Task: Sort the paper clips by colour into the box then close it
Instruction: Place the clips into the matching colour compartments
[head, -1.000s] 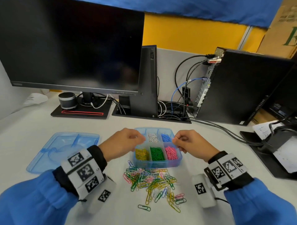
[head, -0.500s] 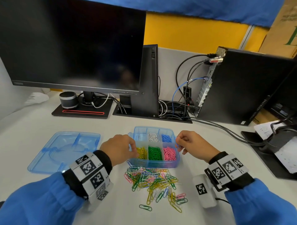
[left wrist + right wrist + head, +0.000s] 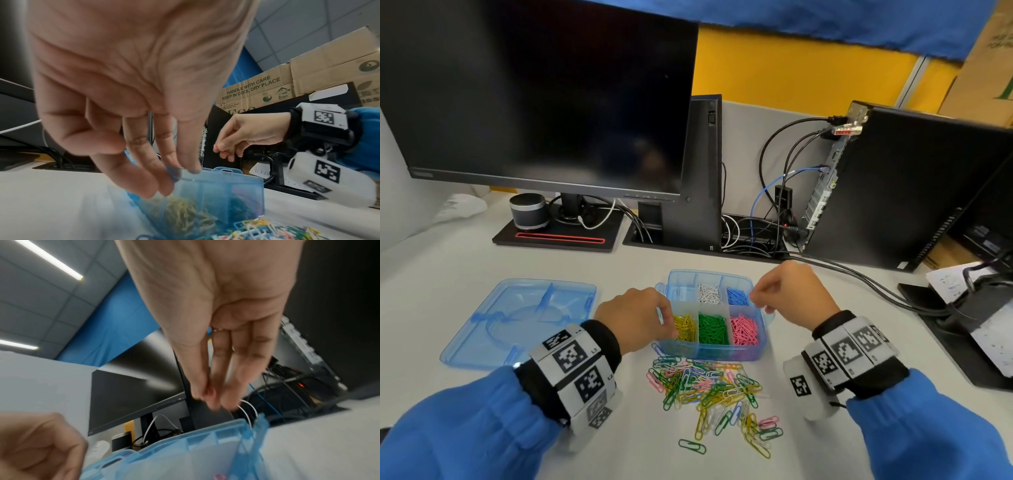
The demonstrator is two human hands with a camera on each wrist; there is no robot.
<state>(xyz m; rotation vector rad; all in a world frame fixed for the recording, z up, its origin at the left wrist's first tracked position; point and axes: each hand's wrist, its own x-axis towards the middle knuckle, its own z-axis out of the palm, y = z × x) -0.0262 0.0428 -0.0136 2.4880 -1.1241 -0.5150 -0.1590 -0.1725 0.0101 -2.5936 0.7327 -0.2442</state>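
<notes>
The clear blue box (image 3: 722, 353) stands open, with white, blue, yellow, green and pink clips in separate compartments. My left hand (image 3: 666, 325) reaches down at the box's left wall by the yellow clips (image 3: 685, 327). Its fingers (image 3: 164, 186) are nearly straight and touch the box (image 3: 226, 194) rim, with two tips showing through the plastic. My right hand (image 3: 753, 296) hovers over the right side of the box. Its fingertips (image 3: 209, 395) are pressed together, too blurred to show a clip. A mixed pile of clips (image 3: 709, 387) lies in front of the box.
The blue lid (image 3: 517, 318) lies flat to the left of the box. A monitor (image 3: 541, 102) and a small speaker (image 3: 528, 210) stand behind, and a computer tower (image 3: 911, 192) with cables stands at the back right. A single green clip (image 3: 691, 446) lies nearest me.
My left hand has slid nearer along the box's left wall to the yellow compartment. My right hand has lifted off the right rim with its fingertips together.
</notes>
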